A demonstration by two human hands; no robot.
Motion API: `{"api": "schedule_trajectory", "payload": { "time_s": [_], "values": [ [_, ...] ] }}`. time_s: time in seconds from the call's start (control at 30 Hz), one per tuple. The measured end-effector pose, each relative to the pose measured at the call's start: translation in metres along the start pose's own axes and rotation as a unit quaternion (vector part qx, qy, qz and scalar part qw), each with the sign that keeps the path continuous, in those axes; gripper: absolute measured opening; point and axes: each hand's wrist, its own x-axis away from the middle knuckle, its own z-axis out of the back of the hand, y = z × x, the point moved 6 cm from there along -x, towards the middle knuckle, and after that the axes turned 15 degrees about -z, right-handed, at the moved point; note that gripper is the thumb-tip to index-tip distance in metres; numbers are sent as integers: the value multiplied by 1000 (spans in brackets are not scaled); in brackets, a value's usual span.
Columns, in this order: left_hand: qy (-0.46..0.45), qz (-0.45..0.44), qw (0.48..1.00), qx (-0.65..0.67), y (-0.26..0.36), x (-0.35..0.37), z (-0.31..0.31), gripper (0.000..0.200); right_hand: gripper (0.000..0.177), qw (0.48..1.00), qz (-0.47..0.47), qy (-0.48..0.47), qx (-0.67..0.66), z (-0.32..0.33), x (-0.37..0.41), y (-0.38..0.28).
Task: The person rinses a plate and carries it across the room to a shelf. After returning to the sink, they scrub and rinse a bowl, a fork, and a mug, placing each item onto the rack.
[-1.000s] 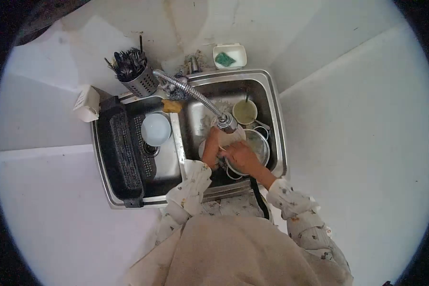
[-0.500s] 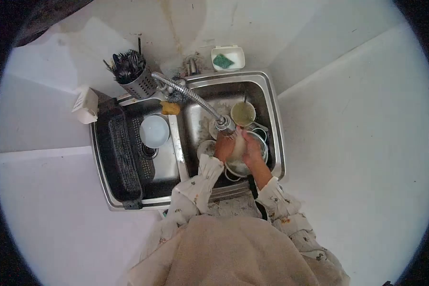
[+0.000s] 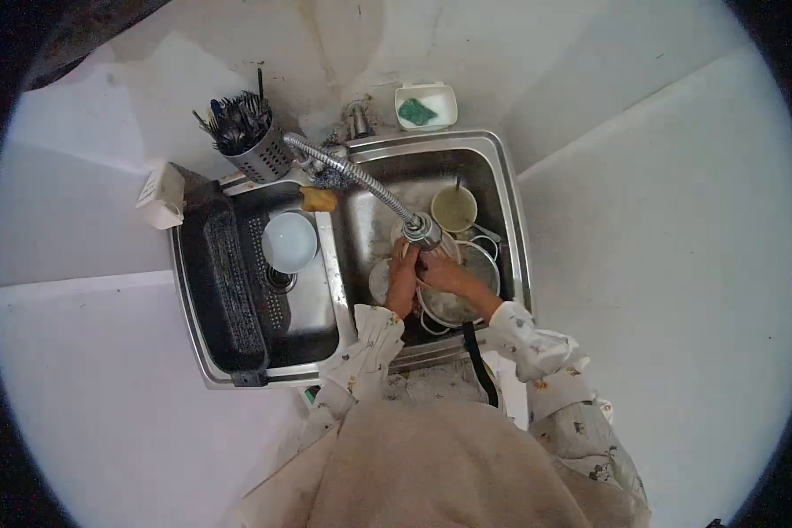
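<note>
Under the faucet head [image 3: 421, 232] in the right basin, my left hand [image 3: 402, 273] and my right hand [image 3: 442, 272] are close together. A light-coloured dish lies beneath the faucet head and my hands; its outline is partly covered. The fingers are bunched and partly hidden, so I cannot make out their grip. A round pot [image 3: 482, 275] with a loop handle sits beside and below my right hand. A small pale dish [image 3: 380, 282] is left of my left hand. Above them rests a yellowish bowl [image 3: 454, 209] with a utensil in it.
The left basin holds a white bowl [image 3: 289, 243] and a long black tray [image 3: 231, 286]. A yellow sponge [image 3: 318, 200] sits on the divider's upper end. Behind are a cutlery holder [image 3: 264, 158], a white container [image 3: 163, 198] and a soap dish [image 3: 446, 103] with a green scrubber.
My right hand has moved left and down from the pot's upper rim to beside my left hand. My left hand has shifted slightly left. The view has shifted slightly.
</note>
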Motion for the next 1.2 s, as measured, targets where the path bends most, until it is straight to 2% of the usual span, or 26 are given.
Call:
{"api": "schedule_trajectory", "payload": {
  "time_s": [0.03,0.1,0.13,0.2,0.23,0.3,0.33,0.37,0.4,0.43,0.47,0.5,0.53,0.57,0.6,0.67,0.73,0.8,0.83,0.9,0.93,0.97,1.0,1.07,1.13,1.2],
  "values": [
    [-3,38,999,-39,-1,0,5,48,28,1000,-1,-2,1,3,1,1],
    [-2,73,994,-77,3,5,3,48,23,977,132,72,152,17,1,-14],
    [36,80,994,-69,6,9,-4,45,23,977,135,72,150,23,-2,-22],
    [71,88,992,-62,6,9,-4,43,17,950,99,19,295,22,-6,-27],
    [53,48,997,-44,7,0,-3,42,17,950,98,18,296,9,-16,-13],
    [34,5,999,-22,-8,-5,3,41,10,909,272,259,179,-18,-24,13],
    [-5,-62,994,-93,-13,-7,8,41,10,909,272,260,179,-25,-32,26],
    [-44,-128,977,-163,-11,-8,7,41,12,896,323,256,168,-26,-38,33],
    [-45,-128,977,-165,-9,-9,3,41,14,880,371,250,157,-26,-38,34],
    [8,-47,994,-95,-16,-10,4,40,14,881,370,251,156,-21,-31,21],
    [62,35,997,-22,-24,-9,4,40,17,894,304,291,155,-14,-24,11],
    [61,36,997,-22,-22,-13,7,40,20,901,236,330,154,-2,-13,1],
    [18,-14,994,-103,-11,-21,12,41,20,901,236,328,156,9,0,-9],
    [-24,-64,981,-184,-1,-24,13,42,22,963,156,162,151,8,-2,-11],
    [-23,-65,981,-183,11,-21,11,42,25,988,70,-10,141,-3,-3,-4],
    [15,109,993,-46,16,-3,4,44,26,978,84,-19,190,-3,-10,7],
    [2,74,996,-40,-9,0,5,43,28,966,96,-23,238,0,-10,0],
    [-8,40,999,-34,-23,-3,9,42,25,955,14,-35,293,7,-4,-13],
    [-16,31,999,-21,-21,-7,11,44,25,955,15,-36,293,12,3,-18],
    [-21,25,999,-7,-13,-10,20,46,21,989,76,-47,118,18,27,-30],
    [-48,87,993,63,-9,-10,21,50,21,989,77,-48,118,11,33,-25],
    [-75,147,977,132,-5,-7,17,54,25,976,156,28,151,7,41,-27],
    [-75,146,977,132,-3,-5,19,54,29,950,233,104,181,9,50,-35],
    [-83,133,967,203,5,0,18,63,31,951,233,122,162,4,48,-38],
    [-51,156,968,191,17,14,27,65,33,952,233,137,141,4,49,-54],
    [-16,178,968,179,21,26,44,67,36,993,61,92,33,12,40,-56]
  ]
}}
